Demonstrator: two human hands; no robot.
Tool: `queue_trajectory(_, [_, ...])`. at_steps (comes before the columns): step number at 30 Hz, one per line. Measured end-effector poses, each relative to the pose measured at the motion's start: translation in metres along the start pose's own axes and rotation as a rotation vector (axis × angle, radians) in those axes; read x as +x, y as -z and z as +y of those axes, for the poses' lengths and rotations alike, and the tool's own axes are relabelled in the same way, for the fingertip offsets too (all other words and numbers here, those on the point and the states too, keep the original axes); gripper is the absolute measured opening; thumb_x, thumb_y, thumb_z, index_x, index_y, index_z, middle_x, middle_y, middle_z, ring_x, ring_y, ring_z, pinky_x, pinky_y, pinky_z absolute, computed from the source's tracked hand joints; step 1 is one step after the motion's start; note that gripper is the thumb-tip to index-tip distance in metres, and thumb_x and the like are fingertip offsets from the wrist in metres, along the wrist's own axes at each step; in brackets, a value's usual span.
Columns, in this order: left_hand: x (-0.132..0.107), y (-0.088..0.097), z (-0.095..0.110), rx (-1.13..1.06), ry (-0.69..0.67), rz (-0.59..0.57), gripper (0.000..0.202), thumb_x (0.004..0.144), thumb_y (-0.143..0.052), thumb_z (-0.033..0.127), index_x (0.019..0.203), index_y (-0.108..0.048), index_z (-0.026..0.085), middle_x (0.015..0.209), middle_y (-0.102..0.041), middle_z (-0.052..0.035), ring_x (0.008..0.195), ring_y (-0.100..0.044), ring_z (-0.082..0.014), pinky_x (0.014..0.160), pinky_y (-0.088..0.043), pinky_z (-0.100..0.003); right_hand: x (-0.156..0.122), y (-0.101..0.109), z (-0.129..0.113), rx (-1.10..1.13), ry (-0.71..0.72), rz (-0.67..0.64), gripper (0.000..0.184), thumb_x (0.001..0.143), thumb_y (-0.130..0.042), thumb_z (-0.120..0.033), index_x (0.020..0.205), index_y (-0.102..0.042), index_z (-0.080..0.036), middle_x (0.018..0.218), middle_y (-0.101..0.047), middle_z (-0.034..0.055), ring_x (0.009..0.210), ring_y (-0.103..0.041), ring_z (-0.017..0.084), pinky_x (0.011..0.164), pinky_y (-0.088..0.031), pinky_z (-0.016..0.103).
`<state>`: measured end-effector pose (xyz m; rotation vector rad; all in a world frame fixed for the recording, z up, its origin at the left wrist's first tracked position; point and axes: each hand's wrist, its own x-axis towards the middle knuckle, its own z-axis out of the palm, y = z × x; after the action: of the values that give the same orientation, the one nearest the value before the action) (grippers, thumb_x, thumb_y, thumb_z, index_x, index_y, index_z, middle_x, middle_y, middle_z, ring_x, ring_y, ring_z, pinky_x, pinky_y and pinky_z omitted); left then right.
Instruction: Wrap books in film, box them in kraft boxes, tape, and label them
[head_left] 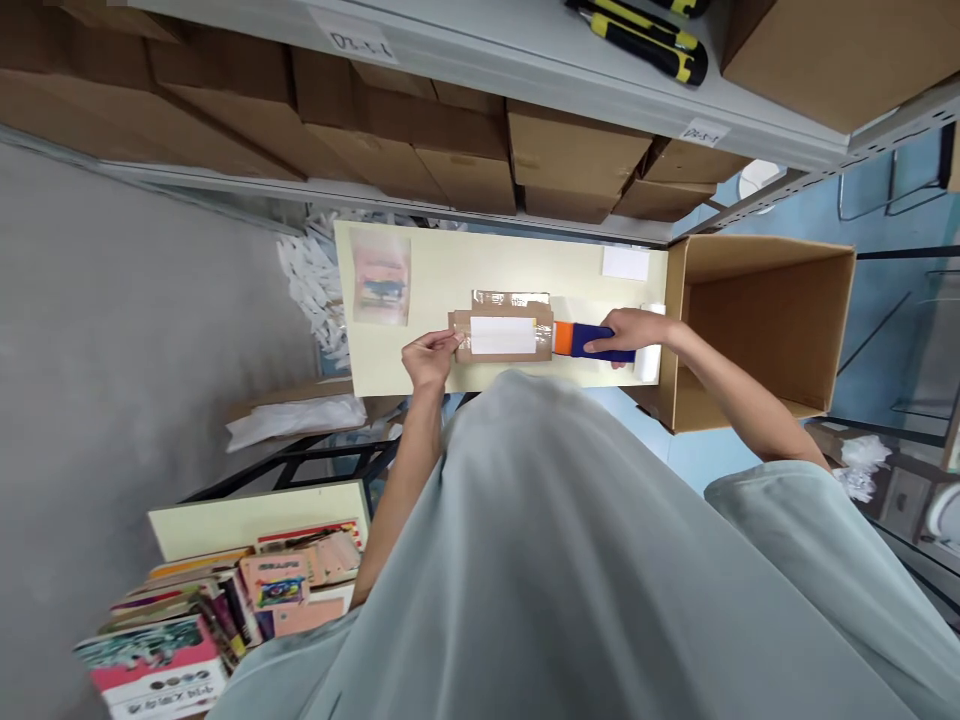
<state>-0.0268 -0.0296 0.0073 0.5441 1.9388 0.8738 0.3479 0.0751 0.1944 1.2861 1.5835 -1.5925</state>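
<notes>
A small flat cardboard parcel (pixel 469 354) with a white label (pixel 502 335) on top lies on the pale table board (pixel 480 262). Shiny clear tape shows at its right end, and a taped brown flap or strip (pixel 510 298) sits along its far edge. At the parcel's left end, my left hand (pixel 430 358) pinches the edge between thumb and fingers. My right hand (pixel 626 332) is wrapped round a blue-and-orange tool (pixel 581 339), its orange end against the parcel's right edge. Whether the tool is a tape dispenser I cannot make out.
Right of the board stands a large open cardboard box (pixel 757 330). A white roll (pixel 649 345) and a white card (pixel 625 263) lie near it. Across the back runs a shelf (pixel 450 65) with cartons and utility knives (pixel 645 40). Books (pixel 225 610) are stacked at lower left.
</notes>
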Motion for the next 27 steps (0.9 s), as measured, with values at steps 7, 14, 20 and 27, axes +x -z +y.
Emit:
queue_trajectory(7, [-0.001,-0.007,-0.001,0.024,-0.004,0.059,0.02,0.066,-0.091,0.023,0.081,-0.079,0.017,0.078,-0.077,-0.0033,0.078,-0.074,-0.0199,0.088,-0.07,-0.039,-0.004,0.015,0.052,-0.001,-0.009,-0.039,0.071,0.078,-0.086,-0.091,0.078,-0.083,-0.02,0.07,-0.081,0.0089,0.072,-0.078,0.028,0.072,-0.056,0.036])
queue_trajectory(14, [-0.003,-0.007,-0.001,0.056,0.009,0.066,0.016,0.07,-0.089,0.02,0.083,-0.079,0.019,0.073,-0.073,0.0002,0.074,-0.071,-0.0177,0.088,-0.07,-0.037,0.038,-0.002,0.054,-0.155,-0.12,0.048,0.056,0.093,-0.084,-0.073,0.079,-0.08,-0.019,0.069,-0.08,0.0106,0.074,-0.078,0.03,0.077,-0.056,0.039])
queue_trajectory(20, [-0.007,-0.007,0.001,0.102,0.005,0.039,0.019,0.071,-0.088,0.027,0.085,-0.078,0.019,0.077,-0.075,-0.001,0.08,-0.075,-0.0197,0.088,-0.07,-0.036,0.069,-0.038,0.017,-0.272,-0.229,0.191,0.031,0.107,-0.074,-0.046,0.112,-0.081,-0.016,0.069,-0.079,0.0099,0.084,-0.082,0.033,0.086,-0.058,0.042])
queue_trajectory(27, [-0.013,-0.007,0.009,0.107,-0.038,0.014,0.017,0.072,-0.084,0.028,0.082,-0.074,0.018,0.082,-0.076,-0.0038,0.081,-0.073,-0.0184,0.084,-0.065,-0.032,0.086,-0.068,-0.009,-0.234,-0.326,0.268,0.028,0.11,-0.067,-0.038,0.115,-0.081,-0.014,0.086,-0.083,0.0167,0.097,-0.082,0.033,0.089,-0.06,0.043])
